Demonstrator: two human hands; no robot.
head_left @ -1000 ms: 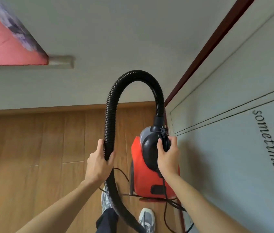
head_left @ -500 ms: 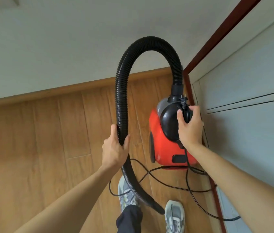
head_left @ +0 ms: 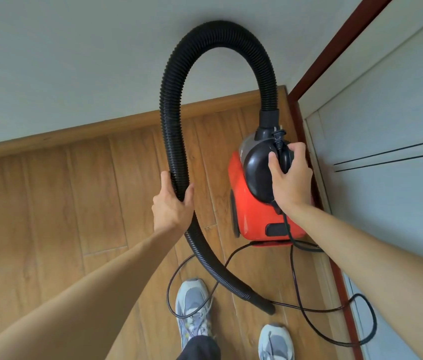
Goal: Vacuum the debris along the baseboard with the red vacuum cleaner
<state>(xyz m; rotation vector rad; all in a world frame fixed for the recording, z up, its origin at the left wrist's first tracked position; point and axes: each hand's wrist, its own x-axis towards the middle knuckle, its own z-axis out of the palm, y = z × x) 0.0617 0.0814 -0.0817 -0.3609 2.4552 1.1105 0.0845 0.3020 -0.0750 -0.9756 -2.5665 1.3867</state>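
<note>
A small red vacuum cleaner (head_left: 250, 216) with a black top hangs above the wooden floor, close to the door on the right. My right hand (head_left: 289, 178) grips its black handle. A black ribbed hose (head_left: 215, 29) arches up from the vacuum's top and comes down on the left, where my left hand (head_left: 171, 203) is closed around it. The hose's open end (head_left: 267, 305) lies near the floor between my shoes. A wooden baseboard (head_left: 75, 133) runs along the foot of the pale wall ahead. I cannot make out any debris.
The black power cord (head_left: 335, 310) loops loosely over the floor around my grey shoes (head_left: 192, 305). A pale door (head_left: 387, 157) with a dark red frame (head_left: 306, 123) stands at the right. Wooden floorboards (head_left: 49, 203) stretch to the left.
The view has tilted down and left, so the pink object at top left is gone. Vacuum and hose now sit further right; both hands keep the same grip.
</note>
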